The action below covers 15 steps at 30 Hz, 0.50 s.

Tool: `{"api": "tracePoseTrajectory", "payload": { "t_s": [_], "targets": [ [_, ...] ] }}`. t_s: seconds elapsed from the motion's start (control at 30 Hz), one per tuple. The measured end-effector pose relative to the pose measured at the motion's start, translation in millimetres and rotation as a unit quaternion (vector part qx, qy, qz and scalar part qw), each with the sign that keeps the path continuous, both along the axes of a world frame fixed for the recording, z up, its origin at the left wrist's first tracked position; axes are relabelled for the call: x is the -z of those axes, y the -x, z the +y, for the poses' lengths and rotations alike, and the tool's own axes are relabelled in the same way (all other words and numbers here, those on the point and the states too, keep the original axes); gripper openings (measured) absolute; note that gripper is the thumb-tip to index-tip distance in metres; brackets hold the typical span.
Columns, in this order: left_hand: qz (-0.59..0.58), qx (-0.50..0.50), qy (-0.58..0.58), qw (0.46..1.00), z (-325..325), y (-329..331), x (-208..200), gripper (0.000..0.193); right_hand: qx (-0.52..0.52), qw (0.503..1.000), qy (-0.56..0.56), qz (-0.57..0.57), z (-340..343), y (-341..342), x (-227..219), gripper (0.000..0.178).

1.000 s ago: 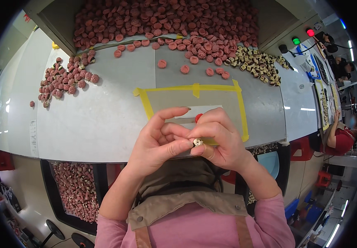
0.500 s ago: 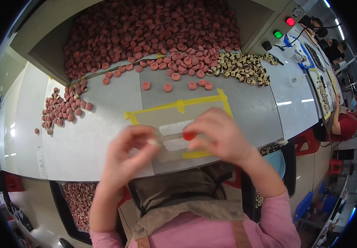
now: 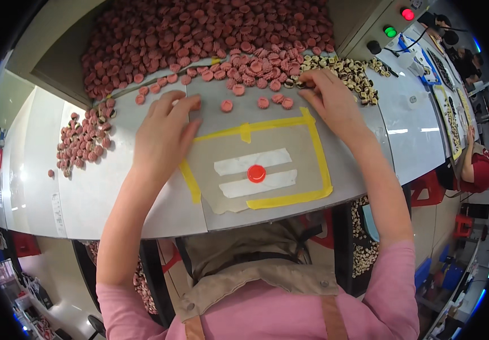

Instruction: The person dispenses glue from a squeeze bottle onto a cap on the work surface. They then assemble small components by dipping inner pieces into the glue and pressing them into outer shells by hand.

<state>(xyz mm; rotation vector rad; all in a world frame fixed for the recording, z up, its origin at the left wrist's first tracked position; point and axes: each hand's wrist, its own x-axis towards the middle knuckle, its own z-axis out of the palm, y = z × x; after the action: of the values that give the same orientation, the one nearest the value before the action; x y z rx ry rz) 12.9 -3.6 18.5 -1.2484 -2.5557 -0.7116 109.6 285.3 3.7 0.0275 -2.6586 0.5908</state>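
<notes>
My left hand (image 3: 166,127) is over the table with its fingers curled round a small pink ridged cap (image 3: 197,102). At the edge of the heap of small cream-and-dark pieces (image 3: 358,79), my right hand (image 3: 335,105) has its thumb and fingertips closing on one piece (image 3: 301,84). Between my forearms lies a grey mat (image 3: 227,148) edged with yellow tape, bearing two white strips (image 3: 258,161). A round red disc (image 3: 256,173) rests in the middle, overlapping both strips. Nothing lies on top of the disc.
A huge pile of pink caps (image 3: 210,34) fills the open box at the back. Pink caps joined with cream pieces (image 3: 85,139) lie at the left. A panel with red and green lights (image 3: 390,31) stands back right. A person in red (image 3: 477,170) sits far right.
Both hands have moved away from the mat, the left to a pink cap and the right to the cream-and-dark heap. The red disc, partly covered by my right hand before, now shows fully.
</notes>
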Motion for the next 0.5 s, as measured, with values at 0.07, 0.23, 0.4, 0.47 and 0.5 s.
{"api": "tracePoseTrajectory", "payload": {
  "t_s": [0.07,0.23,0.4,0.47,0.5],
  "targets": [
    [-0.009,-0.019,0.018,1.0,5.5,13.5,13.8,0.02,0.0,1.0,0.004,-0.002,0.1,2.9,3.8,0.019],
    [-0.056,-0.008,0.024,0.998,0.2,5.3,13.5,0.011,0.009,0.997,-0.076,0.006,-0.3,4.6,9.5,0.02],
    [-0.373,-0.021,-0.217,0.902,-21.0,-27.3,11.4,0.017,0.014,0.999,0.025,-0.018,-8.8,-12.7,0.6,0.02],
    [-0.442,-0.028,-0.265,0.857,-23.6,-46.2,9.4,0.02,0.025,0.994,0.097,-0.033,-11.0,-32.9,-8.3,0.02],
    [-0.501,-0.036,-0.308,0.808,-24.3,-55.4,5.9,0.023,0.03,0.991,0.108,-0.069,-10.5,-43.9,-13.0,0.021]
  ]
}}
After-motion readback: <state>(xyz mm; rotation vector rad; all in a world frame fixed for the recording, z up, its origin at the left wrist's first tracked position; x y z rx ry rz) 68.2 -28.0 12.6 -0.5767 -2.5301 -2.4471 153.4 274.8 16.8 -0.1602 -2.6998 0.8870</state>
